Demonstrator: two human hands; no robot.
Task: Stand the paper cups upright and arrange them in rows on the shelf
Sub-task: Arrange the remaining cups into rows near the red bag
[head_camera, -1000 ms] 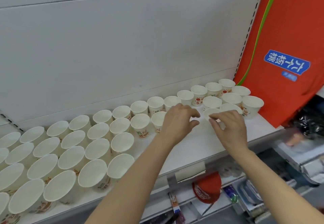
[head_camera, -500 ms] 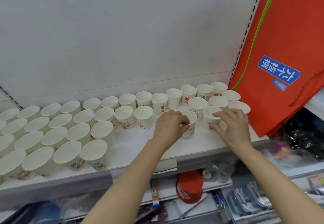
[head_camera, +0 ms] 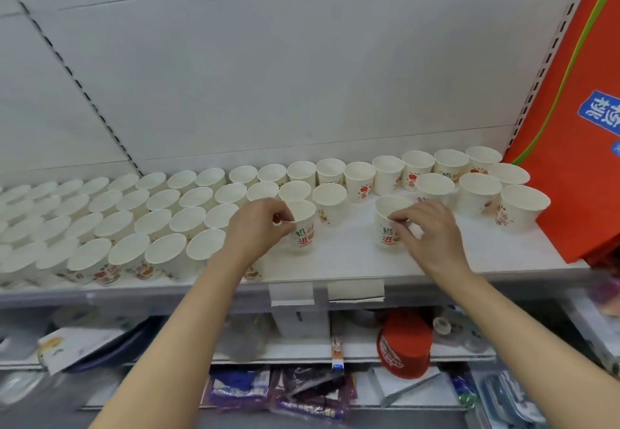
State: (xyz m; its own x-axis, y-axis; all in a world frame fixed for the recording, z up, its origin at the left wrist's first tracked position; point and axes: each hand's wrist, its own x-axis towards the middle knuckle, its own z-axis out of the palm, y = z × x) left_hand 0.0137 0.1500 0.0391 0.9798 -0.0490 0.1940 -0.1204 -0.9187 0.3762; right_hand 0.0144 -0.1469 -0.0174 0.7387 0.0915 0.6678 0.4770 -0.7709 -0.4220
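Shelf [head_camera: 352,261], white, upper tier: paper cups stood upright on it in rows, packed rim to rim on the left [head_camera: 100,214] and thinner toward the right [head_camera: 476,177], with bare shelf between the two groups near the front.

Left hand [head_camera: 258,230]: your fingers were curled about the rim and side of one upright cup [head_camera: 303,229], thumb and forefinger pinched at its near lip. This cup stood at the right end of the packed group, just in front of two cups of the rows behind. Red and green printed characters faced you.

Right hand [head_camera: 432,234]: your fingertips were closed lightly on the near rim and wall of a second upright cup [head_camera: 389,224], which stood alone on the bare stretch, apart from the left-hand cup and just in front of the right-hand group. Same print.

Red bag [head_camera: 577,160]: leaned at the shelf's right end, touching or just beside the outermost cups; blue label partly visible.

Lower tier: red cap-like item [head_camera: 404,348] and blurred packaged goods [head_camera: 278,391]; contents not legible.
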